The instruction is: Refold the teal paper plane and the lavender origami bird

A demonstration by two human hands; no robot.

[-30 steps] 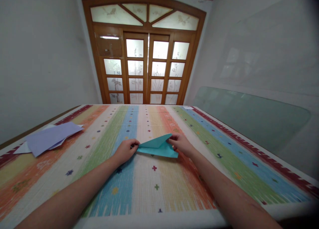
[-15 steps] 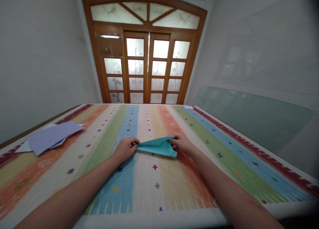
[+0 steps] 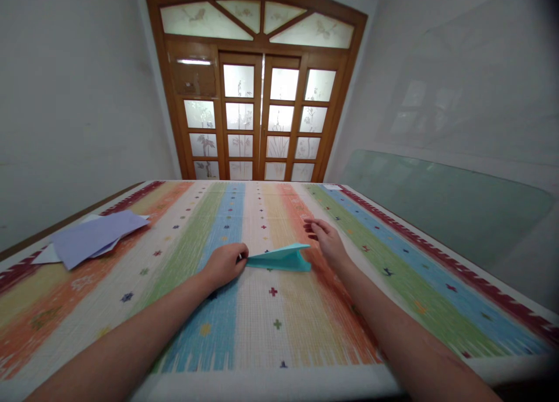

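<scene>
L hand (image 3: 225,264) fingers pinched the tip of the thin, bendy blue paper plane (image 3: 282,258); R hand (image 3: 325,240) fingers were spread, off it.

Folded teal paper (image 3: 282,258), flat on cloth

Paper sheets (image 3: 94,239): lilac and white, left of frame, lying on the striped cloth (image 3: 393,262).
Door (image 3: 257,110): wooden, frosted panes, top centre.
Glass pane (image 3: 441,198): leaning on the right wall.
</scene>
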